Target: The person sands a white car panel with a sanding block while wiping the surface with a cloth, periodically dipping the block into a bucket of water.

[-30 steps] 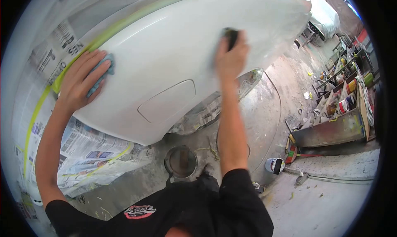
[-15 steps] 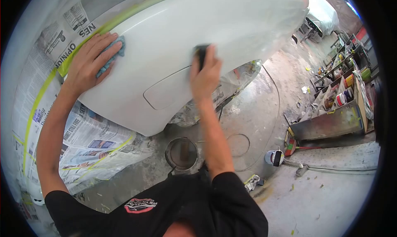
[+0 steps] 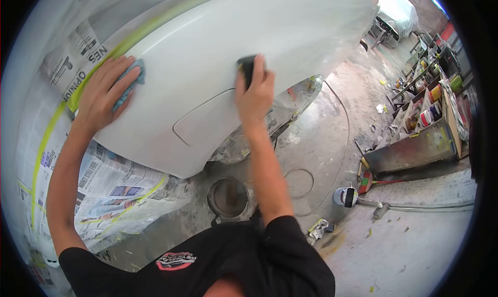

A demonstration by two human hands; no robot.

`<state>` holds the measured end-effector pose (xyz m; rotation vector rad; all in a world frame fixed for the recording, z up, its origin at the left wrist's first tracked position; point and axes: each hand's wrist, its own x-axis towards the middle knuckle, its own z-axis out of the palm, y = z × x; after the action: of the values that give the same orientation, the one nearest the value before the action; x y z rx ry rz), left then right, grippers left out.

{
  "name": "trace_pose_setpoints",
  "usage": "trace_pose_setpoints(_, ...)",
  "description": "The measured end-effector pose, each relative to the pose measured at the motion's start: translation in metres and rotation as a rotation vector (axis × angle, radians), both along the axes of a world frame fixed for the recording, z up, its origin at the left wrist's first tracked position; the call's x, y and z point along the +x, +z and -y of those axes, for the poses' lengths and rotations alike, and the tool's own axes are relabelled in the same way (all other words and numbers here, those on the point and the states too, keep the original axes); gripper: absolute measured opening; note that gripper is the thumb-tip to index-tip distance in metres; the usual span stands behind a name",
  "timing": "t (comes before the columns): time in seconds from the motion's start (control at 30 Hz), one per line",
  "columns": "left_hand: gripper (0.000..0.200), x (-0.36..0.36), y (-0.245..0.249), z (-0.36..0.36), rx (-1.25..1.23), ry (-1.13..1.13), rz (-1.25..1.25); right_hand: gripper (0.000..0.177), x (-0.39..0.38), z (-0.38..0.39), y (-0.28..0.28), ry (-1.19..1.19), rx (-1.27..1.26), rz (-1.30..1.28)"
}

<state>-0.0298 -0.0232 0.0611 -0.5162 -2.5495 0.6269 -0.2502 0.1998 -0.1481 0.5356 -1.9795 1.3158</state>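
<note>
The left hand (image 3: pixel 106 95) lay flat on the white car panel (image 3: pixel 290 27), at its left side; its grip was wide open, fingers spread out, and it pressed a blue cloth (image 3: pixel 130 82) down on the paint; the cloth peeked out from under the fingers, just beside a strip of yellow-green tape (image 3: pixel 52 126). The right hand (image 3: pixel 254 92) was near the middle of the panel; its grip was closed over a dark block (image 3: pixel 246 65), fingers bent across the top, and the block touched the panel just above the right end of the fuel flap (image 3: pixel 205 123).

Sheets of newspaper (image 3: pixel 111 180) covered the car to the left of the panel and below it; the tape held them on. On the floor (image 3: pixel 404 245), under the panel and near the person, stood a round tin (image 3: pixel 228 197); a small white pot (image 3: pixel 345 196) stood further right. Far on the right was a shelf (image 3: pixel 415 154) full of cans; the person wore a black shirt (image 3: pixel 233 260).
</note>
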Motion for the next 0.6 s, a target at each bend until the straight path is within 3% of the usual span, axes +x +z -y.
trace_pose_setpoints(0.07, 0.056, -0.002, 0.0, 0.001, -0.003, 0.001, 0.006, 0.059, -0.061, -0.017, 0.028, -0.066, -0.043, 0.052)
trace_pose_setpoints(0.17, 0.056, -0.002, 0.001, 0.001, 0.01, 0.004, 0.013, 0.062, -0.15, -0.047, 0.071, -0.174, -0.064, 0.433)
trace_pose_setpoints(0.27, 0.058, -0.001, 0.0, -0.002, 0.025, 0.005, 0.019, 0.062, -0.131, -0.031, 0.068, -0.237, -0.13, 0.413)
trace_pose_setpoints(0.33, 0.061, -0.003, 0.002, -0.005, 0.021, 0.01, 0.004, 0.062, -0.084, -0.01, 0.03, -0.164, -0.088, 0.136)
trace_pose_setpoints(0.4, 0.062, -0.003, 0.002, -0.004, 0.014, 0.017, 0.002, 0.063, -0.027, -0.01, 0.021, -0.022, 0.011, 0.062)
trace_pose_setpoints(0.53, 0.062, -0.005, 0.0, -0.001, 0.015, -0.006, 0.005, 0.058, -0.144, -0.045, 0.036, -0.13, -0.079, 0.163)
trace_pose_setpoints(0.6, 0.062, -0.004, 0.0, -0.002, 0.012, 0.0, 0.012, 0.055, -0.198, -0.073, 0.06, -0.206, -0.077, 0.451)
